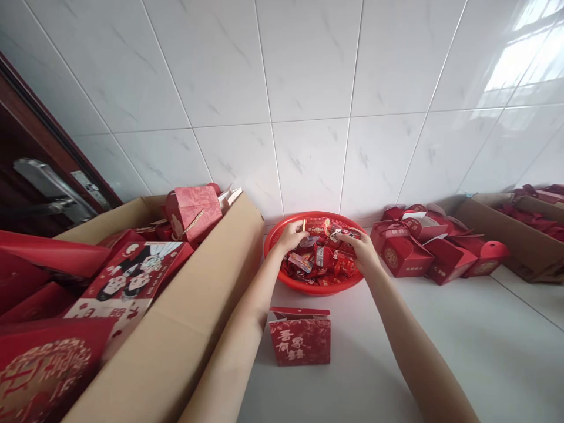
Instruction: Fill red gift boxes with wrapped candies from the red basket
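A red plastic basket (317, 289) full of wrapped candies (324, 257) stands against the tiled wall. Over its left side, my left hand (292, 236) has its fingers closed on a red and gold wrapped candy (315, 227). My right hand (359, 245) reaches in from the right, its fingers pinched on a red and white wrapped candy (338, 236). Nearer to me, between my forearms, a small red box (301, 342) with white characters stands upright on the white surface; its top looks partly open.
At the left, a large cardboard carton (189, 320) holds red gift boxes and bags. Several red boxes (408, 257) sit right of the basket, beside another carton (497, 241) with red items. A dark door (39, 153) with a metal handle is far left.
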Available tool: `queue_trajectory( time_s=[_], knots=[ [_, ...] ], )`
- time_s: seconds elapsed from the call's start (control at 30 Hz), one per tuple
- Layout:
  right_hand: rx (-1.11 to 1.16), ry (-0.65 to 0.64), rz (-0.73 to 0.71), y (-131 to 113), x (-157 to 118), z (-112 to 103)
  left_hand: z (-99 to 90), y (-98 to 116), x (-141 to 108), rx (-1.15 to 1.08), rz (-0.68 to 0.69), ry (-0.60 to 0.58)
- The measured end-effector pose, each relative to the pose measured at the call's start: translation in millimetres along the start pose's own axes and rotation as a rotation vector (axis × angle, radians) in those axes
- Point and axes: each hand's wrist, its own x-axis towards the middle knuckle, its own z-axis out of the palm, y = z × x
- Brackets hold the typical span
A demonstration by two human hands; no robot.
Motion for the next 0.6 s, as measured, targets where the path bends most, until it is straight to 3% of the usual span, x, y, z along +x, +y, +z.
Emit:
queue_trajectory(
  time_s=[0.4, 0.6],
  knots=[
    [-0.019, 0.021, 0.020, 2, 3, -1, -5.2, 11, -6, -0.062, -0.045, 0.062],
    [-0.023, -0.002, 0.025, 2, 3, -1, -5.4, 17, -12, -0.178, 0.026, 0.133]
  ],
)
